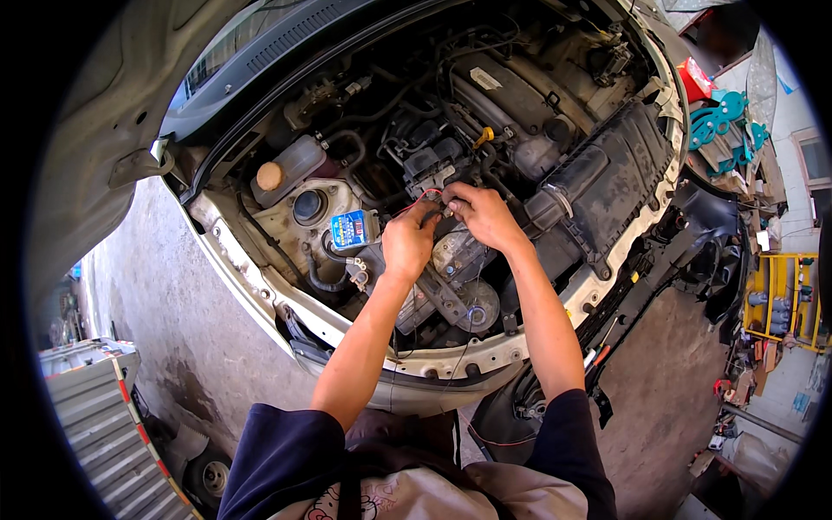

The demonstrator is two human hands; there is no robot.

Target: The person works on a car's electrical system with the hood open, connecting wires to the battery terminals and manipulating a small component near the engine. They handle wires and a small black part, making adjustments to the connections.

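Observation:
In the middle of the engine bay point(416, 143), my left hand point(409, 238) and my right hand point(481, 217) work close together, fingers curled. A thin red wire point(414, 200) runs to the small fitting at their fingertips; exactly what each holds is partly hidden. A small blue-labelled box point(351, 229) rests just left of my left hand. Behind it are a round dark cap point(309, 207) and a translucent reservoir point(302, 163) with a pale cap. A yellow dipstick handle point(484, 137) stands beyond my right hand, near a black housing point(607, 182). Thin wires hang over the front panel below.
The raised hood point(121, 104) arches at left, above a ribbed metal truck bed point(104, 416) and wheel. A pale front rail point(459, 364) crosses before me. At right are detached black parts point(711, 269), turquoise objects point(719, 117) and a yellow rack point(776, 299) with grey parts.

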